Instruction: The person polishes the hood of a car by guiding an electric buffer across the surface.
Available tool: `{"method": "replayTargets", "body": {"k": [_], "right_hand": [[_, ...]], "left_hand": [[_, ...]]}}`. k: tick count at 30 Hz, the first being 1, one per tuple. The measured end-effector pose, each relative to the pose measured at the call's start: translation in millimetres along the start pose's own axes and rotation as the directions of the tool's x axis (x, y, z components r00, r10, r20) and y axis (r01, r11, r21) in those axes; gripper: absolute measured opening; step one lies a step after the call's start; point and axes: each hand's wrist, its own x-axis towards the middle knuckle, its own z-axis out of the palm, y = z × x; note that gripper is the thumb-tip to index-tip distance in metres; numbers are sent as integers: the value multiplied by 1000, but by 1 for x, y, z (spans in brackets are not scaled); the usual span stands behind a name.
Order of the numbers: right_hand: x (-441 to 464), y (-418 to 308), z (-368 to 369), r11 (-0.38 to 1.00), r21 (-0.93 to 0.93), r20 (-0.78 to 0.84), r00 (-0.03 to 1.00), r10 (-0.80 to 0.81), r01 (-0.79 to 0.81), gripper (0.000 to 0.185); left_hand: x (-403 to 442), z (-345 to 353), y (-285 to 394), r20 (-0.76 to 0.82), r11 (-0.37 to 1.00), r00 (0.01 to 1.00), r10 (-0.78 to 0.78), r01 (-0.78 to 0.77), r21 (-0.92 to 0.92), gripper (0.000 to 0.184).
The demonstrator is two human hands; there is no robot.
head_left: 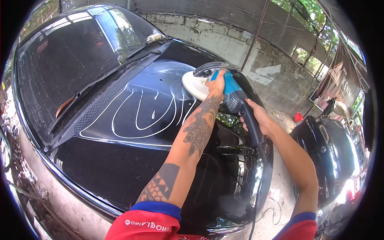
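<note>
A blue and black polishing machine is held over the black car hood, its white round pad against the surface and tilted. My left hand grips the machine's front near the pad. Around the black rear handle, my right hand is closed, with some fingers hidden behind it. Curved white lines of compound lie on the hood left of the pad, beside a hazy white smear. A black cord runs down from the handle.
The windshield with its wipers is at the left, and a bottle lies near its base. Behind the hood stands a block wall. Another dark vehicle is at the right, near a red bucket.
</note>
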Motion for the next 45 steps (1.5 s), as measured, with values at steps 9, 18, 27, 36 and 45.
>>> {"method": "replayTargets", "body": {"k": [9,18,27,36,45], "right_hand": [[17,-35,75,999,40,40,999,19,-20,59],[38,-60,181,972,172,144,972,-184,159,57],[24,-52,220,895,439,61,992,-113,75,51],[20,-26,160,882,463,-17,995,-94,91,55],[-32,14,68,912,401,32,993,-110,88,42]], "left_hand": [[52,-61,50,217,994,973,71,-50,-100,72],[64,-164,153,596,992,793,-127,111,63,75],[-17,-146,137,293,886,954,59,-185,425,69],[-32,-95,96,326,832,945,-35,-153,534,78],[17,-27,37,462,947,876,-138,-19,320,70]]}}
